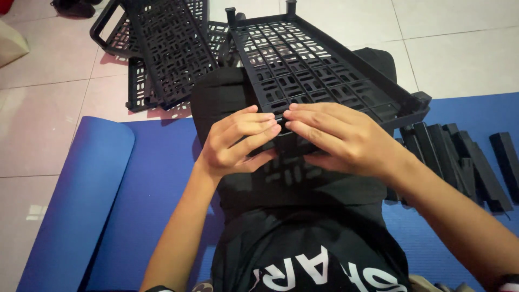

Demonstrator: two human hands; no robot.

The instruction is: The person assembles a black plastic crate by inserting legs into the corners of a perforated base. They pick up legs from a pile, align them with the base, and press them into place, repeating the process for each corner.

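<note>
The person sat on a blue mat (151, 178) with a black plastic shelf panel (313, 70) lying across their lap, in the middle of the frame. The panel was full of little slots, like a grid, and two short posts stuck up at its far end near the top of the frame.

Both hands met at the near edge of the panel. The left hand (238, 143) was curled around that edge, fingers on top and thumb underneath. The right hand (340, 138) lay flat over the edge just beside it, fingers pressing down and holding on too. The fingertips of the two hands were almost touching. Something small may have been under the fingers, but they hid it.

It looked like the person was working on the near edge of the panel, maybe pushing a part into place there. The next move would likely need a firm, even press from both hands, with the panel kept steady on the lap so it did not tip.

In the upper left of the frame, more black grid panels (162, 48) lay in a pile on the pale tiled floor (43, 108). At the right of the frame, a row of black bars (459, 157) lay on the mat.
</note>
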